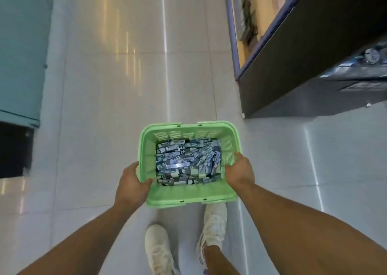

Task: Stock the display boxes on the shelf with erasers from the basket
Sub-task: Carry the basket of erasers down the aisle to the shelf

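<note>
A person carries a light green plastic basket (189,197) in both hands above a glossy pale tiled floor (117,90), seen from a head-worn camera looking straight down. The left hand (132,185) clasps the basket's left rim, thumb hooked over the inside wall, its grip closed on the plastic; the right hand (239,170) holds the right rim the same way, fingers curled over the edge. Inside the basket, in the lower centre of the frame, lies a loose heap of small wrapped erasers (186,162) in blue, white and black packaging, covering the bottom. A dark shelf unit (293,65) with a purple-edged front runs along the upper right of the frame; blurred packaged goods (364,65) sit on it at the right edge. Below the basket, two white sneakers (159,249) stand on the tiles, one ahead of the other. A teal cabinet (21,51) fills the upper left.
</note>
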